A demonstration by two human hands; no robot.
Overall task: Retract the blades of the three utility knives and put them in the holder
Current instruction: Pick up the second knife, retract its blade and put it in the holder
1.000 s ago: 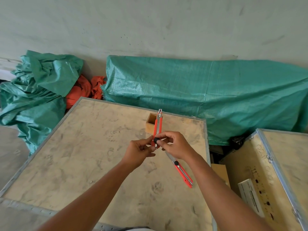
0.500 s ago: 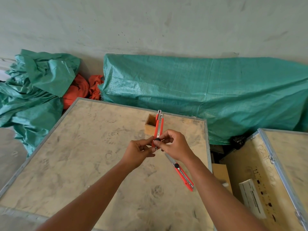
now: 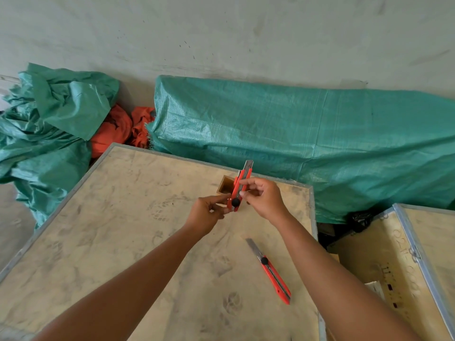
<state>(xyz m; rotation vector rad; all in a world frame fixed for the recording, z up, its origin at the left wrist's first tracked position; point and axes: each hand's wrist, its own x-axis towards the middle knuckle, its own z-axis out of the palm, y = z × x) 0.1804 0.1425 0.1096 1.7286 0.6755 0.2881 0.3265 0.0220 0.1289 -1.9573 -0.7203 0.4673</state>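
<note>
Orange utility knife (image 3: 240,187) gripped upright by both hands, blade tip exposed.
Left hand (image 3: 209,215) pinches the lower end, right hand (image 3: 263,198) the body, over the wooden holder (image 3: 225,185); second knife (image 3: 272,270) lies on the surface (image 3: 110,230).

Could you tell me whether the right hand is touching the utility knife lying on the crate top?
Apart. The head view shows the right hand raised near the holder, with bare wood between it and the lying knife.

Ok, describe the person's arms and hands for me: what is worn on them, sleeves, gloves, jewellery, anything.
Both arms are bare as far up as the picture shows; no sleeve edge comes into view. The left hand and the right hand wear no gloves. No watch, bracelet or band shows on either wrist, and no ring can be seen on the visible fingers. No marks, tape or bandages show on the forearms.
</note>
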